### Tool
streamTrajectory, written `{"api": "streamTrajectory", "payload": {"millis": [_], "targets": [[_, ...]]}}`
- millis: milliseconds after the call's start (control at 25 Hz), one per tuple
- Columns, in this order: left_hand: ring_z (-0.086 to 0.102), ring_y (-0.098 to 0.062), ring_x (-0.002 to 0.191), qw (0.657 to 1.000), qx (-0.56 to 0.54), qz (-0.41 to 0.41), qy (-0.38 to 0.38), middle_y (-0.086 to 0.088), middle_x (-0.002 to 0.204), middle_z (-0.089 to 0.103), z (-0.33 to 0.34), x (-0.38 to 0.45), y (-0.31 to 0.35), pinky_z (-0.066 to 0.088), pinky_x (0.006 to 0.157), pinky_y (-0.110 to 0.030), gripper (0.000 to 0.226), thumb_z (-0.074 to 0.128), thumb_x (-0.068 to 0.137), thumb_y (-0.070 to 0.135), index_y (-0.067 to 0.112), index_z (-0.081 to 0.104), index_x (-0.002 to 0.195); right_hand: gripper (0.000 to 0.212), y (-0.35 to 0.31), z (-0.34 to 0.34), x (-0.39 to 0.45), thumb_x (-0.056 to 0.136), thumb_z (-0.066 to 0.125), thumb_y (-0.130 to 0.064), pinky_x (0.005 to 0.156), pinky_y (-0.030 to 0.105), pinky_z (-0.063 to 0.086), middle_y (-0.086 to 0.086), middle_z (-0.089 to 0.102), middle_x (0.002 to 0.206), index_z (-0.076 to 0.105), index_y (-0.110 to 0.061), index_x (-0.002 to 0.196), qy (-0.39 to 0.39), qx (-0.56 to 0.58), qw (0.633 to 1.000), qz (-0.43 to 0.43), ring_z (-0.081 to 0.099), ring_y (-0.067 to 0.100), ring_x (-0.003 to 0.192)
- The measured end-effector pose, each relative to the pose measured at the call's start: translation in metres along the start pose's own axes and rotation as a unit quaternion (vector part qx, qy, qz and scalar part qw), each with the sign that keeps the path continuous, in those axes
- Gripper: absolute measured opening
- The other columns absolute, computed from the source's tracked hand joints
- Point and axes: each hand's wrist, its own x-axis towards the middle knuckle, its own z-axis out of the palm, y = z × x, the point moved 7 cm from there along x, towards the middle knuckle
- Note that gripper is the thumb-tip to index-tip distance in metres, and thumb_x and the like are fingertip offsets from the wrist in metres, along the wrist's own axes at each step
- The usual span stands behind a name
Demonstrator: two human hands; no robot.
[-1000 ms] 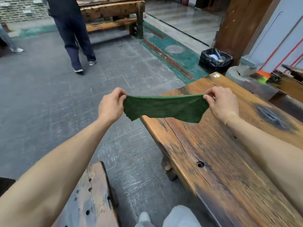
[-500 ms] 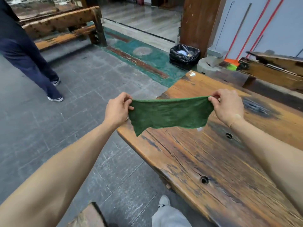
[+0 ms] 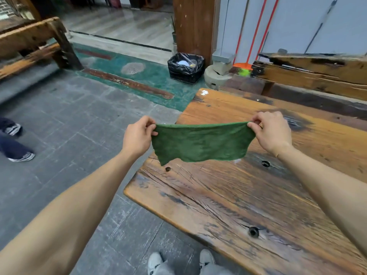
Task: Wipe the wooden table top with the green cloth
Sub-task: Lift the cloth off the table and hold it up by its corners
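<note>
A green cloth (image 3: 200, 143) hangs stretched between both hands, held in the air above the left edge of the wooden table top (image 3: 248, 195). My left hand (image 3: 137, 135) pinches its upper left corner, out past the table's edge. My right hand (image 3: 272, 132) pinches the upper right corner, over the table. The cloth's lower edge hangs free just above the wood, and I cannot tell if it touches. The table is worn, orange-brown, with dark stains and a few round holes.
Another person's legs and shoes (image 3: 17, 153) are at the left on the grey tiled floor. A black-lined bin (image 3: 185, 68) stands beyond the table, by a wooden pillar (image 3: 193, 26). A wooden bench (image 3: 33, 46) is at the far left, another bench (image 3: 311, 74) behind the table.
The view has swung right and the table fills more of it. Both hands still hold the cloth stretched; it now hangs over the table rather than off its corner. The other person has moved left.
</note>
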Motion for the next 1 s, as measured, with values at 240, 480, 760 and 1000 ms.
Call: {"api": "streamTrajectory", "payload": {"millis": [240,480,760,1000], "targets": [[0.073,-0.014,0.082,0.996,-0.021,0.059,-0.067,0.002,0.081,0.067,0.02,0.056,-0.017,0.057,0.081,-0.042,0.009,0.053,0.103,0.012,0.014,0.059,0.097,0.018,-0.005,0.019,-0.006,0.096,0.062,-0.031,0.089,0.048,0.045,0.011,0.07,0.102,0.07,-0.015,0.101,0.012,-0.037,0.996,0.082,0.051,0.037,0.107],[0.073,-0.015,0.085,0.986,-0.041,0.102,-0.122,0.005,0.08,0.066,0.027,0.098,-0.044,0.057,0.081,-0.044,0.009,0.053,0.103,0.014,0.018,0.058,0.097,0.014,-0.031,0.038,-0.032,0.096,0.062,-0.03,0.088,0.046,0.042,0.01,0.07,0.103,0.069,-0.018,0.098,0.029,-0.05,0.984,0.17,0.049,0.037,0.108],[0.073,-0.016,0.082,0.977,-0.055,0.129,-0.158,0.002,0.082,0.067,0.039,0.113,-0.061,0.057,0.077,-0.042,0.012,0.053,0.103,0.013,0.02,0.056,0.094,0.015,-0.045,0.058,-0.054,0.096,0.063,-0.03,0.087,0.047,0.044,0.011,0.069,0.101,0.068,-0.015,0.098,0.025,-0.059,0.977,0.202,0.05,0.038,0.107],[0.069,-0.03,0.092,0.976,-0.003,0.126,-0.178,-0.007,0.092,0.075,0.046,0.089,-0.098,0.053,0.077,-0.043,0.007,0.055,0.102,0.014,0.016,0.061,0.098,0.013,-0.047,0.093,-0.074,0.095,0.064,-0.031,0.088,0.047,0.045,0.004,0.07,0.099,0.071,-0.022,0.101,0.001,-0.051,0.978,0.202,0.05,0.035,0.106]]}}
